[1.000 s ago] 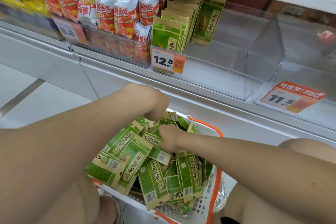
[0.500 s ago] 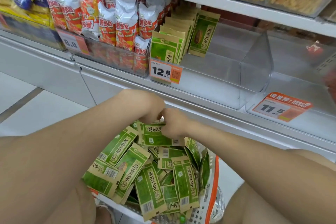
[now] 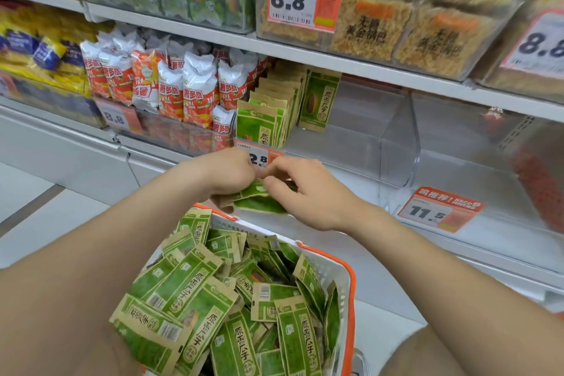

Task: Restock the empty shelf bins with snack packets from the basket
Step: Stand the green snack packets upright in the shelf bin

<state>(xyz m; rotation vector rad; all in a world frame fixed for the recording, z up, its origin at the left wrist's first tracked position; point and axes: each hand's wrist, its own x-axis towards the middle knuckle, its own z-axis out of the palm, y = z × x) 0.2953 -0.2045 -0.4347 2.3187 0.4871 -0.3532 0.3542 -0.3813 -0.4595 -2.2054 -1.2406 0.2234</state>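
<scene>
Few packets (image 3: 268, 119) are shelved so far: one short row at the left of the 12.8 bin (image 3: 351, 143), the rest of it bare, and the 11.5 bin (image 3: 451, 168) beside it looks bare too. Left hand (image 3: 227, 174) and right hand (image 3: 305, 192) together pinch a small green stack (image 3: 259, 203) just above the basket (image 3: 351, 278), in front of the 12.8 bin. The basket is heaped with packets, so most of the restocking looks left.

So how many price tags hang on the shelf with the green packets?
3: 8.8 tag at left, middle tag partly behind the left hand, 11.5 tag at right; others may be hidden.
</scene>
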